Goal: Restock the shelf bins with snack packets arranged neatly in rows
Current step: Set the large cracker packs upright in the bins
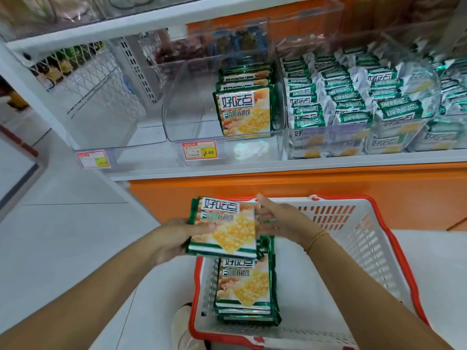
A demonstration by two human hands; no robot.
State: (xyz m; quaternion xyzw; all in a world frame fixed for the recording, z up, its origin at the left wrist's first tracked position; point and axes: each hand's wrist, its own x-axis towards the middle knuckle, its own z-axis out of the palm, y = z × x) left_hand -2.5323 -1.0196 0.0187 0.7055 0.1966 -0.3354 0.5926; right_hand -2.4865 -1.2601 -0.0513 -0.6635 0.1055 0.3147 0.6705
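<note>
Left hand (pixel 174 238): grip closed on a held stack of snack packets (pixel 225 228), thumb laid across the printed face, fingers underneath. Right hand (pixel 280 221): grip open, straight fingers pressed flat against the stack's right edge, thumb raised. One thin gold beaded bracelet (pixel 317 239) sits on that wrist. The held stack is above the near-left corner of the basket (pixel 353 223), well below the shelf (pixel 278 164). The packets are flat, square, glossy foil, green-edged, with a yellow cracker picture and the large characters "好吃点". Their number in hand cannot be counted. The single basket is white plastic lattice with a red-orange rim. Inside, against its left wall, lies a second pile of the same packets (pixel 245 286), at least four edges showing. On the white shelf stand three clear, rigid plastic bins with rounded corners. The middle bin (pixel 182 117) holds one upright row of matching packets (pixel 242 107) against its right wall, faces forward. The right bin (pixel 429 79) is filled with several rows of smaller white-and-green wrappers (pixel 353 97) carrying the same characters. The left bin (pixel 118 132) sits beside a white wire-mesh panel (pixel 83 72). Two red-bordered price tags are fixed to the bin fronts: the middle tag (pixel 199 150) reads "¥8.60" on a yellow patch; the left tag (pixel 94 159) is too blurred to read. Below the shelf runs a smooth orange panel (pixel 278 188).
</note>
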